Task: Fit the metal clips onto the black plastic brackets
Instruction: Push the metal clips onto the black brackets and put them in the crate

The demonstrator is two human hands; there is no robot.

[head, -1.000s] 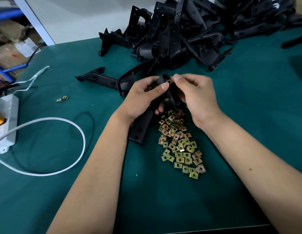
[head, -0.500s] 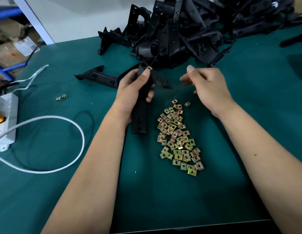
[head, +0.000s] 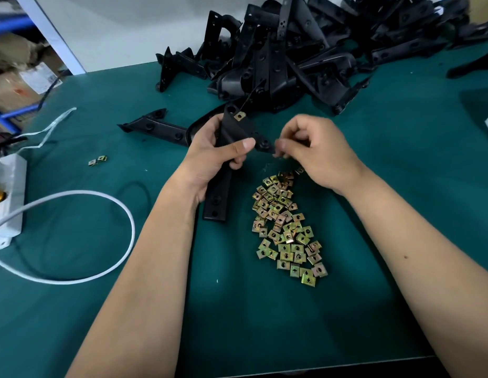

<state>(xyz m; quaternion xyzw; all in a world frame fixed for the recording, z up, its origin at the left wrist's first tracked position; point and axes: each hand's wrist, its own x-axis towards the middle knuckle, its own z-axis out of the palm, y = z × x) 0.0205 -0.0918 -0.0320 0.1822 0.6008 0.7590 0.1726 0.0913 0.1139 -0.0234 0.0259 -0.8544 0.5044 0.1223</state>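
I hold one black bracket [head: 232, 148] in my left hand [head: 210, 162], thumb across its face and fingers curled behind, its long leg hanging down towards the worktop [head: 264, 309]. One metal clip [head: 239, 116] already sits on the bracket's upper corner. My right hand [head: 316, 151] is just beside the bracket's lower tab, fingers bunched in a pinch; the tips are blurred, so I cannot tell whether this grip has a clip in it. The loose clips [head: 286, 227] lie in a heap on the worktop below the bracket, and the pile of brackets [head: 305, 50] lies beyond it.

I judge the bracket light and stiff, best held at its middle so each tab stays free. The clips look small, thin, springy and slick; I would pinch one by its flat faces, open end towards the tab, and press it squarely on.
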